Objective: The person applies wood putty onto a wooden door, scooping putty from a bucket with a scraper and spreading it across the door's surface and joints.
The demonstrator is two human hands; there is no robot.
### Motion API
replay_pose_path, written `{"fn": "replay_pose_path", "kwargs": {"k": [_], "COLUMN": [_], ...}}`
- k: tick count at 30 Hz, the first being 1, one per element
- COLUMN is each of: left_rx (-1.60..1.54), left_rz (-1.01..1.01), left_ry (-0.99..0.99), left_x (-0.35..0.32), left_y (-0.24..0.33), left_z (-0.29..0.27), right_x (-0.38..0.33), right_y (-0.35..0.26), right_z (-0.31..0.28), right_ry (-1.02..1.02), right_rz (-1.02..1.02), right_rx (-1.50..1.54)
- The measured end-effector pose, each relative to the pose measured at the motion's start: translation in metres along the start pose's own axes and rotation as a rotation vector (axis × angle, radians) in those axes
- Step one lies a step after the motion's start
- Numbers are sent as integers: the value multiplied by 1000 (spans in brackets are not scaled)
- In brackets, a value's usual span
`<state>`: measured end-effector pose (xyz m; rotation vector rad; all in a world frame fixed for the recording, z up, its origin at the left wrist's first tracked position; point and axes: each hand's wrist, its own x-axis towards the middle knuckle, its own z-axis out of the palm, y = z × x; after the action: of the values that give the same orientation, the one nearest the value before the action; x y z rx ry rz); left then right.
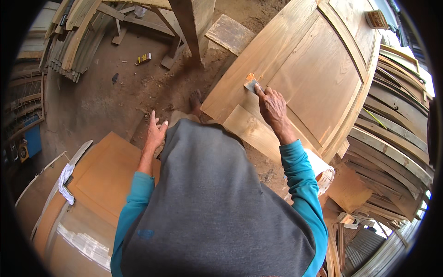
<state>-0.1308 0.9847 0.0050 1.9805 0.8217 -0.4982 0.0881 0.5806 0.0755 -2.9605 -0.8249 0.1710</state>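
My right hand [274, 107] grips a putty knife [251, 86], its index finger pressed along the metal blade. The blade rests on the wide plain rail of a wooden panelled door [314, 69]. A smear of orange putty [250, 78] sits on the wood at the blade's tip. Apart from the door, my left hand [156, 132] is held out at my left side near my knee, fingers stretched and holding nothing.
A tin [376, 19] stands on the door's far right part. A white bucket [324, 174] is by my right forearm. Stacked boards [392, 124] line the right side; another panelled door [104, 171] lies at left. A small yellow box [143, 58] is on the dirt floor.
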Motion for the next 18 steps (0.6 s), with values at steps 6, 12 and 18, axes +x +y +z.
{"fn": "replay_pose_path", "kwargs": {"k": [6,12,18], "left_rx": [-88,-81,-93], "left_rz": [-50,-165,-266], "left_ry": [-29,-5,55], "left_x": [-15,-27,-37], "left_y": [-50,-107,-140], "left_z": [42,62,77], "right_x": [3,-9,-18], "right_y": [-7,-24,-28], "right_z": [-4,-5,-7], "right_ry": [-130,-162,-182], "right_rz": [-73,-80,-78], "right_rx": [68,119,124]}}
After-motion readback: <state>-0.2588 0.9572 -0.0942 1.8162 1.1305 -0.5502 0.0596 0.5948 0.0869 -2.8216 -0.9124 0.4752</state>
